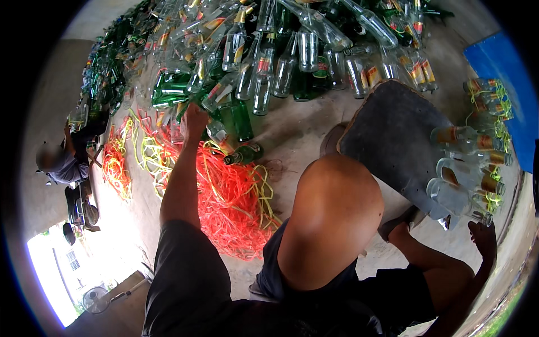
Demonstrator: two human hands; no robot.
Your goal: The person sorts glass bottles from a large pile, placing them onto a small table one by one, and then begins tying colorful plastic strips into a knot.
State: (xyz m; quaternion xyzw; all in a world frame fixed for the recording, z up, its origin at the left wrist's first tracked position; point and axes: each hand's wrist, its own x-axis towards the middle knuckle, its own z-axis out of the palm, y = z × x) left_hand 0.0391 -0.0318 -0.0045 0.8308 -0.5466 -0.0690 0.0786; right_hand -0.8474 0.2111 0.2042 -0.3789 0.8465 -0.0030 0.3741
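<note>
My left hand (pixel 194 122) reaches to the near edge of a heap of glass bottles, its fingers curled among green bottles (pixel 170 89) and clear ones; whether it grips one is hidden. A green bottle (pixel 246 154) lies on a tangle of red plastic strapping (pixel 229 206) beside my left forearm. Far to the right, my right hand (pixel 483 238) is bent close to the mouth of a clear glass bottle (pixel 450 196); whether it holds anything cannot be told. That bottle lies with several others, and yellow-green strapping (pixel 497 198) runs around their necks.
A dark slab (pixel 391 135) lies between my knee and the right-hand bottles, by a blue panel (pixel 505 84). Red and yellow strapping (pixel 117 164) is piled farther left. A co-worker (pixel 69 162) sits at far left beside more bottles (pixel 101 80). A fan (pixel 96 300) stands lower left.
</note>
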